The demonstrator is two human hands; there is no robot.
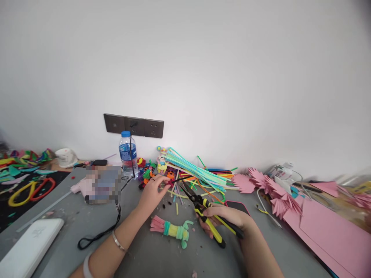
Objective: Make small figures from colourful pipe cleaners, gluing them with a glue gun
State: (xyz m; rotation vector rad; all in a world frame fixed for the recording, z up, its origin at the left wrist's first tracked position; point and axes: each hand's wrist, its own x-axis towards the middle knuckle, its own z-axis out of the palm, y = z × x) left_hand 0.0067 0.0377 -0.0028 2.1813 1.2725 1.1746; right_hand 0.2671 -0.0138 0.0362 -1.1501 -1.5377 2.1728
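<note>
My left hand (155,191) reaches forward with thumb and forefinger pinched together. A thin black pipe cleaner (182,178) runs rightward from those fingertips, beside the jaws of the pliers. My right hand (217,217) is wrapped round the yellow-and-black handles of the long-nose pliers (213,227), whose handles are spread and whose nose points forward and left. Between my forearms lies a pipe-cleaner figure (174,230) with a pink fringed end, a yellow middle and green ends. Small cut bits (177,209) are scattered just beyond it.
Behind the hands lie a bundle of pastel pipe cleaners (197,170) and small colourful figures (149,170). A water bottle (127,154) stands near the wall. At left are a white power bank (34,247) and scissors (43,191); at right, pink paper (327,235) and a phone (237,206).
</note>
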